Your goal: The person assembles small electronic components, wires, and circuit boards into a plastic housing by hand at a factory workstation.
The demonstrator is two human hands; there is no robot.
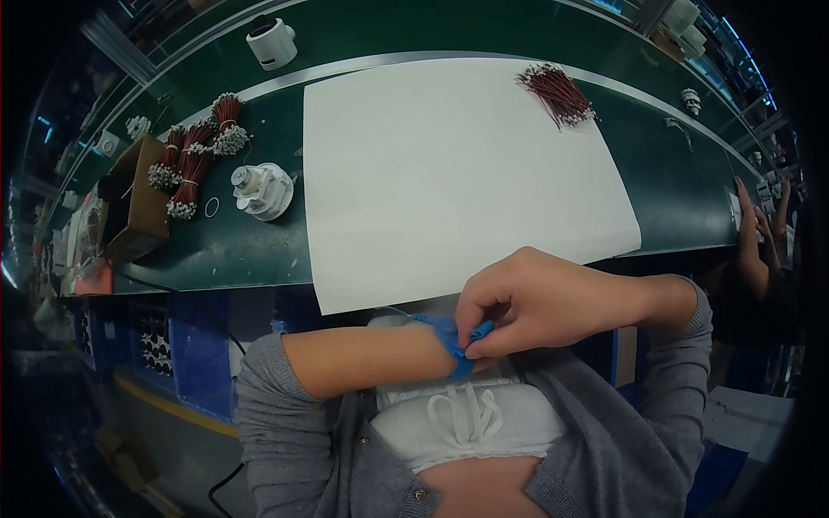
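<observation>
A blue wrist strap, likely an anti-static band with a thin blue cord, is around my left wrist. My left forearm lies across my lap in front of the table edge. Most of my left hand is hidden behind the right one, and its fingers do not show. My right hand reaches over from the right. Its thumb and index finger are closed in a pinch on the loose blue end of the strap.
A white sheet covers the middle of the green table, with a bundle of dark red wires at its far right. More wire bundles, a white round part and a cardboard box stand left. Another person's arm shows far right.
</observation>
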